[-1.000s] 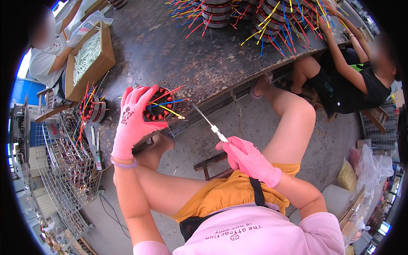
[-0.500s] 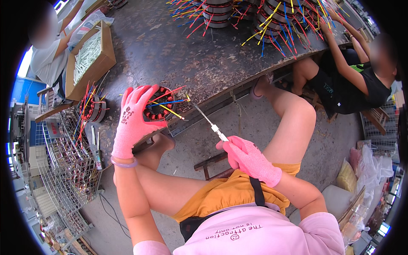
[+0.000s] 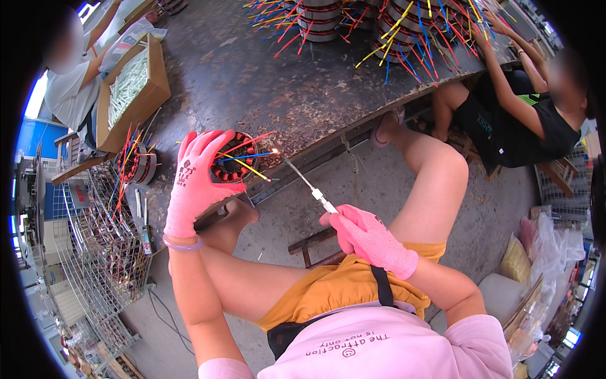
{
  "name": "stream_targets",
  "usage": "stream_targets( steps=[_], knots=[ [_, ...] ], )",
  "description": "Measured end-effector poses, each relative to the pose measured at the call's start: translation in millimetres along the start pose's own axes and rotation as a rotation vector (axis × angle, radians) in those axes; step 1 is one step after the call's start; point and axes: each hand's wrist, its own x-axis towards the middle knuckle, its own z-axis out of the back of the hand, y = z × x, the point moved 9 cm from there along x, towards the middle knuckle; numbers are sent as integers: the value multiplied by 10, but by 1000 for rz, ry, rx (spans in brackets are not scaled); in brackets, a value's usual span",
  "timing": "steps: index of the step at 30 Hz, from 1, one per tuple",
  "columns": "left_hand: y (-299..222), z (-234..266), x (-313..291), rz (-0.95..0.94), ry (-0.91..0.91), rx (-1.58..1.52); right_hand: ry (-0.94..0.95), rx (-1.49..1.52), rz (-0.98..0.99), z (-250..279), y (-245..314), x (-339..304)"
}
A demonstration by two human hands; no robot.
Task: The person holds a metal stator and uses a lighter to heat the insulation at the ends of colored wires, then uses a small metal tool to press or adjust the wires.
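Note:
My left hand (image 3: 194, 183), in a pink glove, curves around the left side of a motor stator (image 3: 223, 173) with red-wrapped coils at the table's edge. Red, blue and yellow lead wires stick out of the stator to the right. A bright orange glow shows at the end of the blue wire (image 3: 252, 155). Closed around the white handle of a slim torch-like tool (image 3: 317, 192) is my right hand (image 3: 372, 241), also gloved in pink. The tool's thin metal tube points up and left, its tip a little below the glowing wire end.
Another stator (image 3: 146, 167) stands left of my left hand. Beyond it a cardboard box (image 3: 151, 85) holds white sticks. Stacked stators (image 3: 314, 25) with coloured wires crowd the far table. One person sits at the right, another at the far left. Wire racks (image 3: 95, 246) stand at left.
The glow at the wire end has gone from a yellowish spot to a brighter orange-white one. The tool has shifted slightly left and down. My left hand stays around the stator.

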Motion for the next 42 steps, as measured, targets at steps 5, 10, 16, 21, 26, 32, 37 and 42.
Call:
stream_targets(
  steps=[5, 10, 16, 21, 26, 32, 37, 42],
  knots=[
    [-18, 9, 1, -15, -9, -12, 5, -20, -12, 8, 38, -33],
    [-14, -3, -1, -20, -7, 1, 17, -16, -6, 4, 20, -28],
    [5, -11, -7, -15, -5, -5, 2, -11, 5, -5, -8, -6],
    [14, -9, -10, -8, 2, -1, 1, -40, 3, 9, 16, -23],
    [4, -10, 2, -10, 10, -5, 5, -20, 5, 0, 17, -19],
    [7, -19, -4, -1, 16, -12, -1, -19, -4, 4, 5, -16],
    [18, -23, -3, -4, 22, -7, 19, -45, 83, 0, 51, -24],
    [13, -28, 0, -4, 30, -11, 12, -31, 28, 2, 47, -28]
  ],
)
